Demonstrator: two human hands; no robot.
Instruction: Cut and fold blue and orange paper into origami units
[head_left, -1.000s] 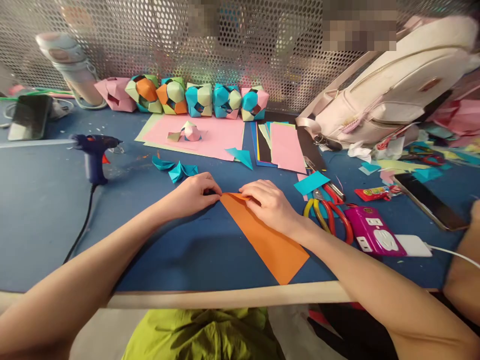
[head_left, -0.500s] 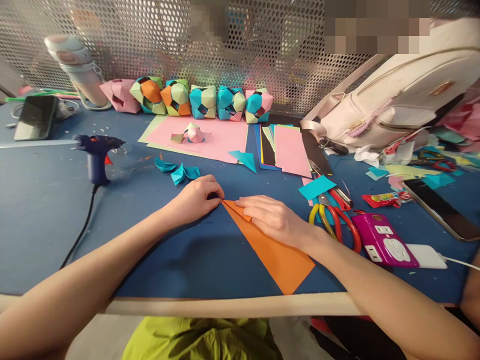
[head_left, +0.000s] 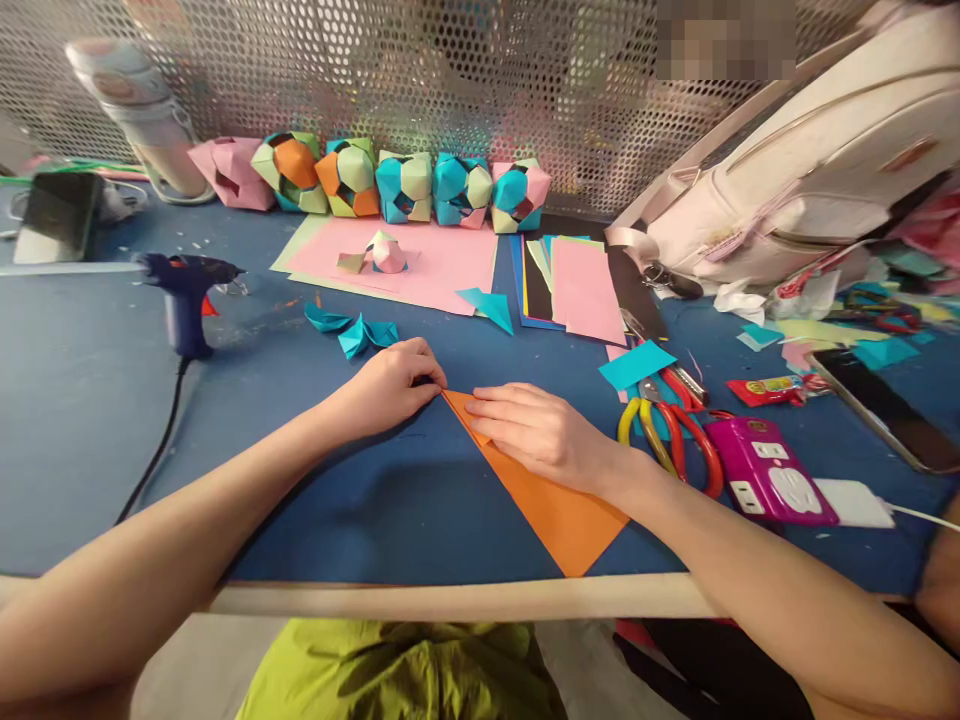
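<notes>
A long strip of orange paper (head_left: pixel 564 520) lies slantwise on the blue table, its top end folded over into a small flap. My left hand (head_left: pixel 397 382) pinches the strip's upper left tip between thumb and fingers. Flat across the fold rests my right hand (head_left: pixel 534 430), fingers stretched out and pressing on the paper. Just beyond my left hand are folded blue paper pieces (head_left: pixel 360 334). A small pink and green folded piece (head_left: pixel 385 252) sits on pink sheets (head_left: pixel 442 272) farther back.
Several paper balls (head_left: pixel 349 178) line the mesh panel. A glue gun (head_left: pixel 187 300) stands at left, its cord trailing forward. To the right are scissors (head_left: pixel 679 440), a purple power adapter (head_left: pixel 769 470), a phone (head_left: pixel 885 405), stacked paper strips (head_left: pixel 589 290) and a pale backpack (head_left: pixel 810 150).
The orange flap at the top has been laid over and flattened. My right hand has gone from curled fingers at the edge to lying flat on the fold. My left hand keeps its pinch.
</notes>
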